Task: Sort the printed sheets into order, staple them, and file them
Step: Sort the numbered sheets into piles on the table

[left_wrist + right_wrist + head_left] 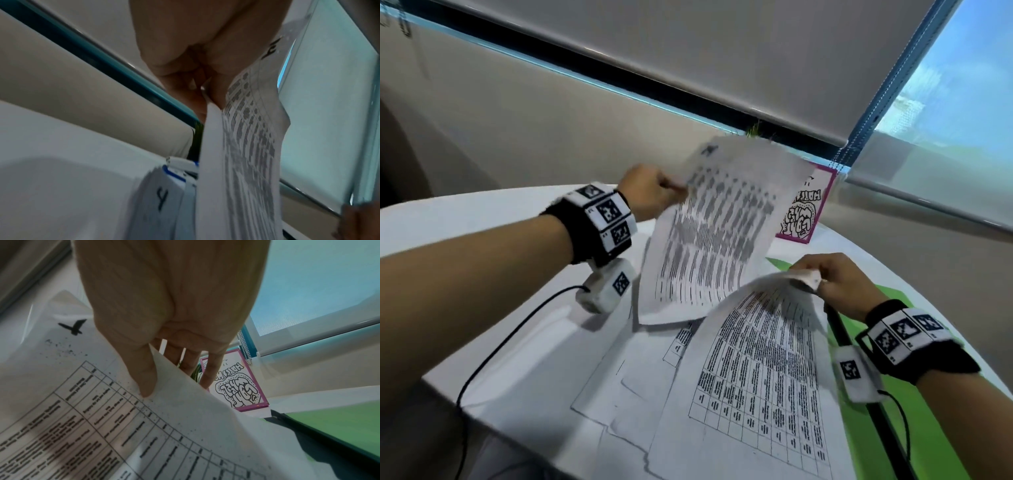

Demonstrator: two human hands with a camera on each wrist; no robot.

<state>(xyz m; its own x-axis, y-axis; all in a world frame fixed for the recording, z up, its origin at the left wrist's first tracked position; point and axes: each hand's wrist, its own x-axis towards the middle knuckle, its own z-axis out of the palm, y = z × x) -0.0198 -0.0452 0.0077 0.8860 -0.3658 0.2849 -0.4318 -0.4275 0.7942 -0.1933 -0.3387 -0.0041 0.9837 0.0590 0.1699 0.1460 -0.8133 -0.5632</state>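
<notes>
Loose printed sheets (pixel 619 387) lie overlapped on the white table (pixel 517 342), nearest. Right hand (pixel 835 284) pinches the top corner of a table-printed sheet (pixel 756 370), lifting it; green folder (pixel 935 428) beside. Left hand (pixel 650 192) pinches another sheet (pixel 709 233) held aloft (motion-blurred). Pink-framed card (pixel 808 209) behind.

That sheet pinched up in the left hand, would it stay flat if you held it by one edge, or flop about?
Probably flop. The sheet already curves and hangs from where the left hand pinches its edge. It looks thin and light, since a fingertip pinch carries it. It would likely crease easily: the sheet in the right hand bows the same way.
</notes>
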